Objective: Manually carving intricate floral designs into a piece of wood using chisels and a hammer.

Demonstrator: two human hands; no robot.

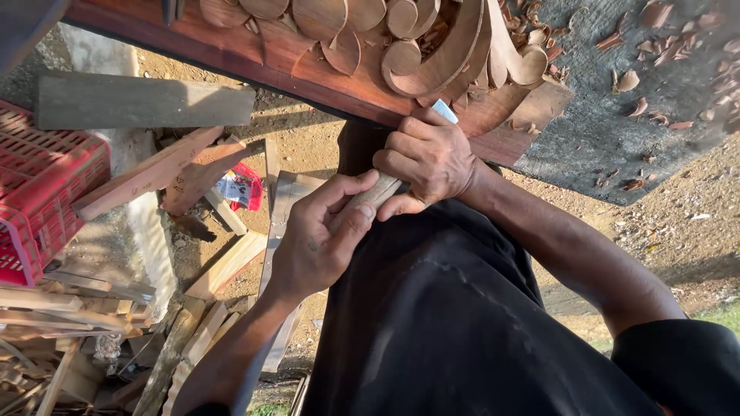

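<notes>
The right hand (432,158) is closed around the shaft of a wooden-handled chisel (376,192), its pale tip (445,110) set against the lower edge of the carved wood panel (347,69). The left hand (320,235) grips the handle end. Scrolls and rounded leaves are already cut in relief — wood chips (640,92) lie about. By appearance, the edge detail is unfinished.
</notes>
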